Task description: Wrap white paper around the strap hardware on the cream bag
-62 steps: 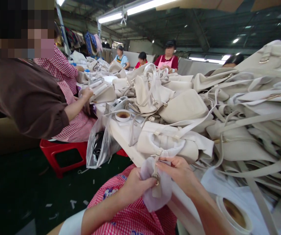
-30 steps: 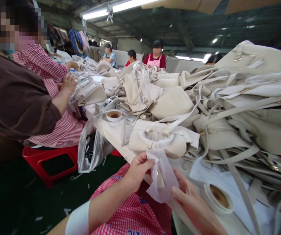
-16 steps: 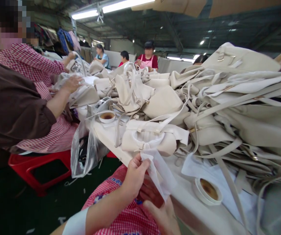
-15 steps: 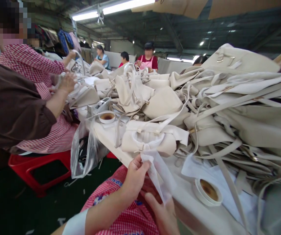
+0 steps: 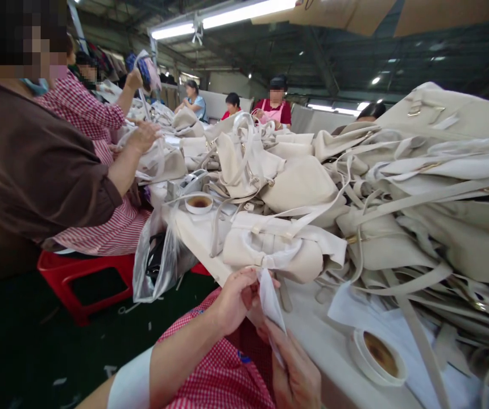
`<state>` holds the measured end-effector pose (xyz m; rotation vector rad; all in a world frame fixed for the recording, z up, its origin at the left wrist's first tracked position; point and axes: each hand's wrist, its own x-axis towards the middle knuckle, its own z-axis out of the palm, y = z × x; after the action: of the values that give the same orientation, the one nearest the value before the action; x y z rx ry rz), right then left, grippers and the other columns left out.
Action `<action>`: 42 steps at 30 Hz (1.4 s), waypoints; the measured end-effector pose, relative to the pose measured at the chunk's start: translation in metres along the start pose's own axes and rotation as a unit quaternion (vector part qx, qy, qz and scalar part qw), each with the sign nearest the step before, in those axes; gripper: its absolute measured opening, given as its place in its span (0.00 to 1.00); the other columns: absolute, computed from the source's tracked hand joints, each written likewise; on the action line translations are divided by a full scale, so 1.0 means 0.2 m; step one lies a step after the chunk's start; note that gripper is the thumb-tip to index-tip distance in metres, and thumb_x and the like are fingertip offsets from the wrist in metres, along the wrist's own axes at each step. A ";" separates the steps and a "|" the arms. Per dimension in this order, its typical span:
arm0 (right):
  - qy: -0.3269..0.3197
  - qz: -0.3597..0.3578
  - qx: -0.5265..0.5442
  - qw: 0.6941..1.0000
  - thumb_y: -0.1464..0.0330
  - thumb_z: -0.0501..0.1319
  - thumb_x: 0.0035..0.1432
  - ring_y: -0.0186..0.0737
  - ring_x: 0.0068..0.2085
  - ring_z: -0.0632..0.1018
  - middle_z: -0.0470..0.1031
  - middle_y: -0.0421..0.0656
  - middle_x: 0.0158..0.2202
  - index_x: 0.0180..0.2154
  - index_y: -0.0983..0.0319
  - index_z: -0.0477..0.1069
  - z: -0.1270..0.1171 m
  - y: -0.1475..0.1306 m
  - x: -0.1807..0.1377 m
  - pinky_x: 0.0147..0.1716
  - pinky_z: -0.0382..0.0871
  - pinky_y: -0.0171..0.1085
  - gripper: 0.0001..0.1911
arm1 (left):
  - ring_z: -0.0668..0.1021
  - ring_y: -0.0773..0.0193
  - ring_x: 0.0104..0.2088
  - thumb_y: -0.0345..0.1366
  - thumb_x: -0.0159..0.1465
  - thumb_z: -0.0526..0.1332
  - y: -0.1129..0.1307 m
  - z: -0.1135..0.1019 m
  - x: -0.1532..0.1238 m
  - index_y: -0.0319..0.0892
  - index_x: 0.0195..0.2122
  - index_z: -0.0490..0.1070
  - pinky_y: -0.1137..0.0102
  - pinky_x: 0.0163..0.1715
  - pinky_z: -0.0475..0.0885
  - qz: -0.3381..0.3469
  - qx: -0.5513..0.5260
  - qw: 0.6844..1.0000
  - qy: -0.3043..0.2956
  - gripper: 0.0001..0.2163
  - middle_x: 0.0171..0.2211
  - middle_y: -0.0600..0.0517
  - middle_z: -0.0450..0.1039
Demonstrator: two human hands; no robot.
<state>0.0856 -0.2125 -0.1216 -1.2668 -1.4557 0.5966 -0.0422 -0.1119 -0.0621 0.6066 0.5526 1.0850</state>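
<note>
- We find the left hand (image 5: 239,298) with its fingers drawn in, gripping the upper end of a thin white wrapping sheet (image 5: 271,301).
- We note the right hand (image 5: 296,363) lower down, fingers closed about the lower part of the same sheet, which is folded narrow between the two.
- The sheet is located just below the looped handle (image 5: 287,260) of a cream handbag (image 5: 299,267), at the near edge of the tabletop (image 5: 313,324). We cannot tell what, if anything, the sheet encloses.
- The handbag lies with its handle toward the wearer; a beige strip (image 5: 285,296) shows just beside the sheet.
- We record a white bowl (image 5: 357,353) of brown liquid to the right of the hands, near a loose white sheet (image 5: 353,309). A second bowl (image 5: 199,211) with similar contents stands beyond the handbag, to the left.
- A heap of cream bags (image 5: 415,227) and straps covers the right side.
- A co-worker in a brown top (image 5: 52,165) sits at left, on a red stool (image 5: 82,275).
</note>
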 end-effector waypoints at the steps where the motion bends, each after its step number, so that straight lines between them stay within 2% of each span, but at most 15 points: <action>1: 0.000 -0.012 0.000 1.000 0.65 0.57 0.65 0.49 0.48 0.81 0.79 0.43 0.51 0.52 0.50 0.77 0.01 0.01 0.00 0.50 0.76 0.42 0.17 | 0.68 0.70 0.25 0.48 0.48 0.72 -0.01 -0.01 -0.01 0.37 0.34 0.75 0.76 0.22 0.57 0.020 -0.012 1.000 -0.010 0.20 0.30 0.48 0.76; 5: -0.028 -0.043 -0.015 0.999 0.71 0.56 0.63 0.47 0.50 0.80 0.79 0.41 0.51 0.55 0.50 0.75 0.03 0.03 -0.02 0.52 0.74 0.41 0.21 | 0.67 0.71 0.26 0.39 0.43 0.76 -0.06 -0.06 -0.04 0.40 0.30 0.69 0.75 0.28 0.60 0.067 0.034 0.997 0.033 0.19 0.26 0.56 0.69; 8: -0.110 -0.052 -0.043 0.992 0.70 0.60 0.59 0.50 0.54 0.78 0.77 0.42 0.54 0.57 0.50 0.73 0.00 0.00 0.01 0.54 0.73 0.42 0.24 | 0.64 0.71 0.25 0.40 0.46 0.73 -0.05 -0.09 -0.04 0.40 0.25 0.65 0.74 0.27 0.58 0.057 0.080 0.992 0.074 0.17 0.22 0.58 0.64; 11: -0.177 -0.042 -0.058 0.982 0.66 0.67 0.53 0.51 0.48 0.80 0.76 0.46 0.54 0.58 0.51 0.72 -0.06 -0.07 0.12 0.44 0.77 0.39 0.30 | 0.64 0.71 0.24 0.41 0.47 0.72 -0.02 -0.10 -0.05 0.40 0.24 0.67 0.73 0.28 0.58 0.050 0.115 0.990 0.068 0.15 0.22 0.57 0.65; 13: -0.117 0.005 -0.047 0.992 0.63 0.68 0.52 0.45 0.38 0.79 0.77 0.47 0.48 0.56 0.53 0.74 -0.07 -0.11 0.21 0.33 0.76 0.36 0.28 | 0.65 0.70 0.25 0.42 0.48 0.71 0.00 -0.11 -0.07 0.39 0.25 0.69 0.73 0.28 0.59 0.050 0.148 0.986 0.057 0.14 0.22 0.56 0.67; 15: -0.051 0.071 -0.013 0.996 0.59 0.67 0.54 0.41 0.33 0.76 0.78 0.46 0.42 0.51 0.57 0.76 -0.05 -0.16 0.31 0.29 0.72 0.35 0.22 | 0.64 0.70 0.24 0.43 0.49 0.71 0.01 -0.11 -0.08 0.38 0.24 0.70 0.73 0.28 0.58 0.047 0.170 0.983 0.048 0.15 0.22 0.56 0.66; 19: -0.088 0.181 0.140 0.970 0.53 0.66 0.54 0.37 0.28 0.70 0.74 0.41 0.28 0.32 0.61 0.76 0.04 -0.26 0.45 0.28 0.67 0.34 0.17 | 0.61 0.73 0.21 0.48 0.49 0.71 0.00 -0.11 -0.09 0.39 0.20 0.66 0.75 0.24 0.55 0.002 0.114 0.992 0.053 0.19 0.18 0.58 0.60; 23: -0.094 0.238 0.249 0.934 0.51 0.70 0.48 0.31 0.24 0.63 0.64 0.36 0.21 0.25 0.62 0.72 0.09 -0.30 0.48 0.23 0.62 0.31 0.21 | 0.68 0.69 0.22 0.46 0.46 0.72 -0.01 -0.06 -0.07 0.41 0.23 0.63 0.74 0.24 0.62 -0.028 0.028 0.996 0.084 0.19 0.20 0.56 0.67; 25: -0.080 0.262 0.273 0.922 0.52 0.72 0.46 0.31 0.23 0.63 0.64 0.35 0.21 0.27 0.62 0.72 0.11 -0.29 0.47 0.23 0.61 0.30 0.20 | 0.70 0.67 0.23 0.43 0.49 0.71 -0.02 -0.05 -0.07 0.42 0.25 0.63 0.73 0.26 0.64 0.030 0.040 0.993 0.108 0.17 0.21 0.56 0.68; 27: -0.051 0.274 0.286 0.917 0.53 0.72 0.45 0.31 0.24 0.65 0.67 0.36 0.23 0.30 0.61 0.74 0.12 -0.27 0.45 0.23 0.61 0.30 0.20 | 0.70 0.67 0.25 0.38 0.52 0.68 -0.03 -0.05 -0.07 0.43 0.26 0.64 0.74 0.28 0.65 0.132 0.113 0.974 0.144 0.12 0.23 0.56 0.68; 29: -0.020 0.269 0.284 0.920 0.54 0.72 0.45 0.31 0.24 0.65 0.69 0.37 0.25 0.33 0.61 0.75 0.15 -0.26 0.44 0.23 0.61 0.30 0.20 | 0.71 0.67 0.29 0.33 0.56 0.65 -0.05 -0.07 -0.07 0.42 0.28 0.67 0.74 0.32 0.66 0.214 0.214 0.938 0.171 0.06 0.26 0.55 0.69; 32: 0.012 0.245 0.272 0.931 0.55 0.71 0.46 0.32 0.26 0.67 0.71 0.38 0.26 0.32 0.61 0.74 0.18 -0.24 0.43 0.25 0.63 0.31 0.18 | 0.72 0.65 0.31 0.30 0.60 0.59 -0.05 -0.09 -0.08 0.42 0.29 0.72 0.73 0.35 0.67 0.254 0.319 0.900 0.156 0.04 0.28 0.53 0.71; 35: 0.047 0.201 0.250 0.946 0.57 0.70 0.47 0.35 0.28 0.70 0.72 0.38 0.27 0.31 0.60 0.71 0.21 -0.20 0.43 0.27 0.66 0.33 0.16 | 0.74 0.64 0.32 0.32 0.63 0.56 -0.05 -0.09 -0.12 0.42 0.31 0.76 0.72 0.36 0.69 0.265 0.351 0.890 0.123 0.09 0.30 0.51 0.73; 38: 0.063 0.156 0.202 0.965 0.60 0.67 0.53 0.35 0.28 0.70 0.71 0.37 0.26 0.30 0.59 0.69 0.22 -0.18 0.42 0.29 0.67 0.33 0.11 | 0.76 0.61 0.40 0.35 0.65 0.57 -0.06 -0.08 -0.15 0.42 0.38 0.78 0.70 0.44 0.71 0.266 0.369 0.886 0.094 0.09 0.38 0.49 0.76; 42: 0.064 0.033 0.074 0.995 0.68 0.58 0.61 0.39 0.37 0.74 0.74 0.42 0.34 0.33 0.59 0.74 0.21 -0.23 0.40 0.39 0.69 0.37 0.07 | 0.78 0.60 0.42 0.39 0.62 0.60 -0.06 -0.10 -0.15 0.43 0.37 0.79 0.70 0.46 0.72 0.261 0.372 0.884 0.109 0.10 0.39 0.49 0.77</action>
<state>0.0399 -0.1423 -0.0639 -1.2170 -1.2459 0.6440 -0.0597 -0.1402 -0.0820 1.3743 1.0616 1.4568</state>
